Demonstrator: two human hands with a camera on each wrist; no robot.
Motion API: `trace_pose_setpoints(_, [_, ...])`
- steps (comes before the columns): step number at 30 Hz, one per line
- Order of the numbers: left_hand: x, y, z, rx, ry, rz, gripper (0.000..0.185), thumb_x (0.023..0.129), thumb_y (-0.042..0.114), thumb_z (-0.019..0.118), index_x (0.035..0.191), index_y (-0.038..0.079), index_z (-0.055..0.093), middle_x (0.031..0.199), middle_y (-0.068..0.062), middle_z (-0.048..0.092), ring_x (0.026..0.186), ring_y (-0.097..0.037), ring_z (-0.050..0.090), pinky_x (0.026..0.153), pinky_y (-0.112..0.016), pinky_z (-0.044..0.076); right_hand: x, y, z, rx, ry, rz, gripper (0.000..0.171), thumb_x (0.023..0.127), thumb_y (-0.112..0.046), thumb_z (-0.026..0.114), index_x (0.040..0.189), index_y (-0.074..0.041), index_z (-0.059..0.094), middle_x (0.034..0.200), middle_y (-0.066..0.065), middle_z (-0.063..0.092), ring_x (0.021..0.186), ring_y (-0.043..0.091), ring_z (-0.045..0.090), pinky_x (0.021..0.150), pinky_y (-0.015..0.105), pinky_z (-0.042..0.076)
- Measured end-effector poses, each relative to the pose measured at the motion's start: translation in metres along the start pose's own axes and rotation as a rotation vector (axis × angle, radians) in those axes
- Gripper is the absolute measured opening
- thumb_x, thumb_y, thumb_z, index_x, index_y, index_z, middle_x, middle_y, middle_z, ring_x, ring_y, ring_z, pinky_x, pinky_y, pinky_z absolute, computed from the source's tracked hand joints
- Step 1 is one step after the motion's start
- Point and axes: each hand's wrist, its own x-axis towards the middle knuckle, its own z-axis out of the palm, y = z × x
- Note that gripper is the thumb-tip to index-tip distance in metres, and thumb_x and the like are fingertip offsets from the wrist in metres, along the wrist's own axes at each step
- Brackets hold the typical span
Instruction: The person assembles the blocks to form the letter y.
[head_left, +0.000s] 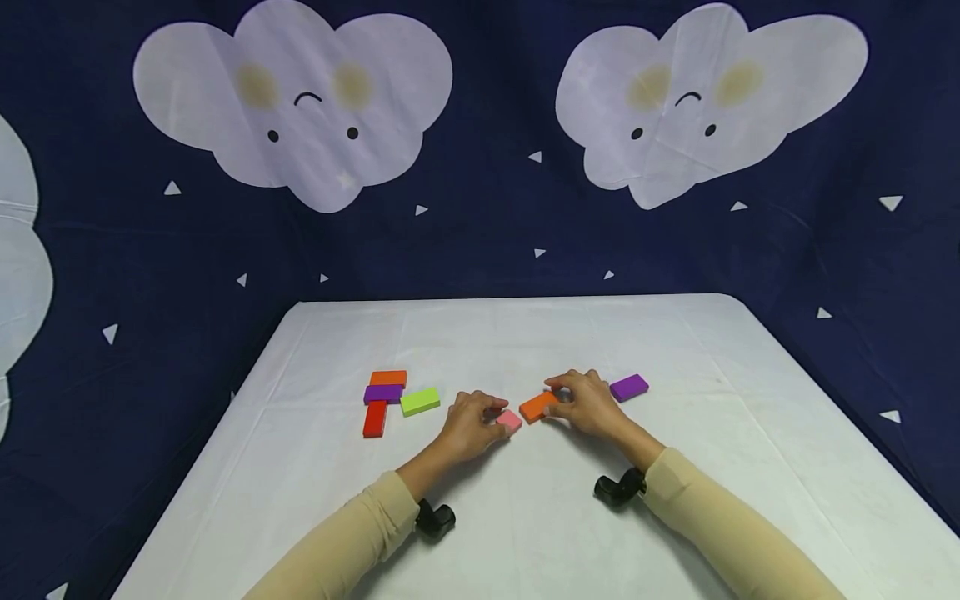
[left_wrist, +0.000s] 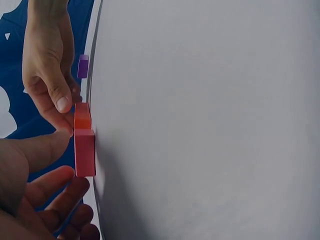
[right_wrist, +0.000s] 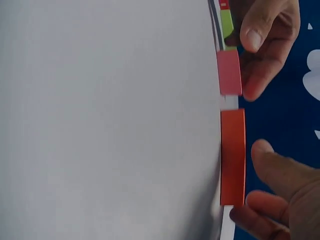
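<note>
Thumb and fingers of my left hand (head_left: 472, 425) pinch a small pink block (left_wrist: 85, 153) lying on the table, the thumb near one end and a fingertip near the other. My right hand (head_left: 585, 404) is spread loosely about an orange block (right_wrist: 233, 157). In the right wrist view a gap shows between its thumb and the block's top edge, and its fingertips lie by the block's end. Pink and orange blocks lie close together, a narrow gap between them in the head view. A purple block (head_left: 629, 387) lies just beyond my right hand.
Left on the white table (head_left: 495, 333), a second orange block (head_left: 388, 379), another purple block (head_left: 383, 394) and a red block (head_left: 375, 419) form a cluster. A lime green block (head_left: 420, 402) lies beside them. Dark cloud-printed cloth (head_left: 480, 233) surrounds the table.
</note>
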Motion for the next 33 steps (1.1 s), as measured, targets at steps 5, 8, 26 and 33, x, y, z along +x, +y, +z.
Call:
trace_pose_setpoints(5, [0.003,-0.003,-0.001,0.014,-0.032,0.014,0.041,0.075,0.016,0.076,0.114,0.009,0.068,0.108,-0.006,0.067,0.093,-0.019,0.046,0.084,-0.035,0.033,-0.003,-0.007,0.003,-0.013,0.031,0.069,0.048,0.075,-0.034,0.076,0.117,-0.014,0.067,0.111,0.005,0.068,0.088,0.024,0.049,0.075,0.035,0.034])
trace_pose_setpoints(8, [0.004,-0.005,-0.002,0.014,-0.046,0.010,0.041,0.075,0.017,0.076,0.115,0.010,0.068,0.109,-0.005,0.068,0.094,-0.019,0.047,0.084,-0.034,0.033,-0.004,-0.009,0.005,-0.016,0.039,0.090,0.050,0.074,-0.035,0.076,0.118,-0.012,0.066,0.112,0.008,0.067,0.089,0.026,0.050,0.076,0.036,0.034])
trace_pose_setpoints(26, [0.007,-0.010,-0.002,0.065,-0.057,0.032,0.030,0.076,0.015,0.075,0.106,0.010,0.072,0.097,-0.006,0.067,0.088,-0.017,0.046,0.079,-0.032,0.031,-0.007,-0.016,0.013,-0.030,0.073,0.087,0.045,0.075,-0.032,0.077,0.114,-0.011,0.069,0.108,0.010,0.068,0.088,0.026,0.048,0.075,0.038,0.031])
trace_pose_setpoints(33, [0.007,-0.008,0.001,0.072,-0.024,0.044,0.031,0.075,0.014,0.074,0.105,0.010,0.073,0.092,-0.005,0.067,0.086,-0.017,0.047,0.078,-0.032,0.033,-0.004,-0.016,0.013,-0.041,0.064,0.076,0.045,0.075,-0.031,0.077,0.115,-0.012,0.068,0.109,0.009,0.069,0.086,0.025,0.047,0.074,0.037,0.031])
